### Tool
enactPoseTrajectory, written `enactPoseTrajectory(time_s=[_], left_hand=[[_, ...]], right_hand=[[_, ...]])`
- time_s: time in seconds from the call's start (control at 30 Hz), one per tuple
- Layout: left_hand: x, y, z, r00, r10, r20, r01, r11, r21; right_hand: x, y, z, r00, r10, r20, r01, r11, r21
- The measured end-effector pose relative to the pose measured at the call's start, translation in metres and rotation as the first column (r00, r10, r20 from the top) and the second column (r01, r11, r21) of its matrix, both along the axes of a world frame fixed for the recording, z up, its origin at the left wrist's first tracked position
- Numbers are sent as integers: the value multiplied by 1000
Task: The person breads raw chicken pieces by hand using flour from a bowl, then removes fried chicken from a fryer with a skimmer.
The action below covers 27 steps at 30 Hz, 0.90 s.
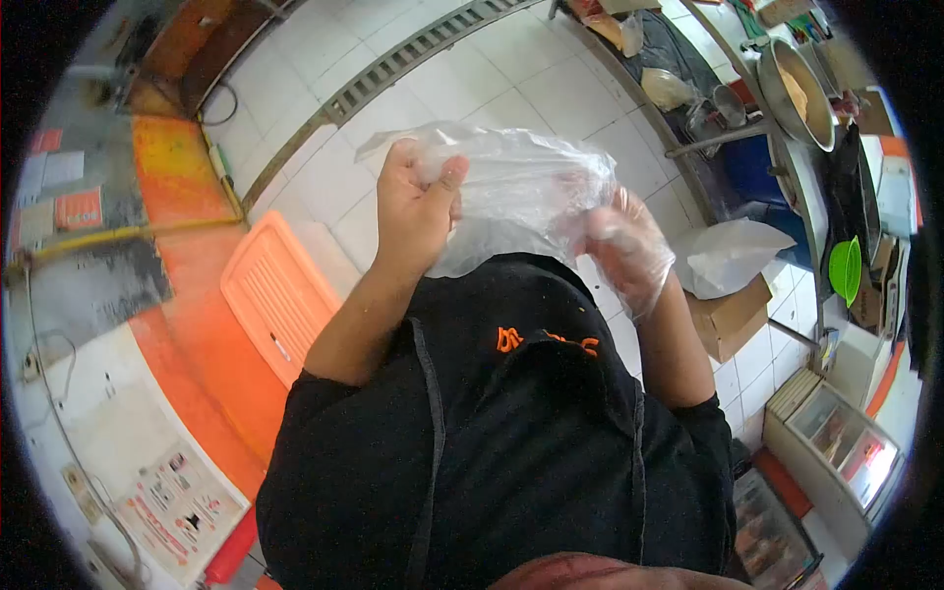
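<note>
A thin clear plastic bag (516, 167) is stretched between my hands, in front of my chest. My left hand (418, 202) is bare and closed on the bag's left edge, with the thumb pressed against the fingers. At the other end, my right hand (629, 246) is wrapped in crinkled clear plastic down to the wrist. Its fingers are bent around the right side of the bag, partly hidden by glare. The lower edge of the bag hangs close to my black apron (531, 413).
An orange plastic lid or crate (280, 290) stands at left by an orange wall. To the right are a cardboard box (733, 320) with a white bag (733, 258), a shelf with a large metal bowl (796, 93), and a green basket (844, 270). A drain grate (403, 64) crosses the tiled floor.
</note>
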State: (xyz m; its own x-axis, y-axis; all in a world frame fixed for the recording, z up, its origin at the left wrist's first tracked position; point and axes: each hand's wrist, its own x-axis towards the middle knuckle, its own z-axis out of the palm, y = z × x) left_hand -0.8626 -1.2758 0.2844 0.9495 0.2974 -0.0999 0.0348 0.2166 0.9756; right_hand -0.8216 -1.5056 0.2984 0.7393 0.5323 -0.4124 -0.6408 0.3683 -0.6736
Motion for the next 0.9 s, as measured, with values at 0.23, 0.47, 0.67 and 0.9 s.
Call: enactPoseTrajectory(time_s=[0.23,0.47,0.67,0.9], left_hand=[[142,1,-19,988,-131,77,5,536,844],[202,-153,19,583,-813,-17,731,515,447],[261,-277,9,523,-850,-60,837,499,224],[351,-375,51,565,-806,175,796,589,140]], right_hand=[[61,-16,-19,905,-388,175,426,829,-362],[108,-87,-10,832,-125,541,507,567,-649],[145,-200,-4,786,22,618,535,478,-696],[180,-376,10,571,-307,762,749,574,-330]])
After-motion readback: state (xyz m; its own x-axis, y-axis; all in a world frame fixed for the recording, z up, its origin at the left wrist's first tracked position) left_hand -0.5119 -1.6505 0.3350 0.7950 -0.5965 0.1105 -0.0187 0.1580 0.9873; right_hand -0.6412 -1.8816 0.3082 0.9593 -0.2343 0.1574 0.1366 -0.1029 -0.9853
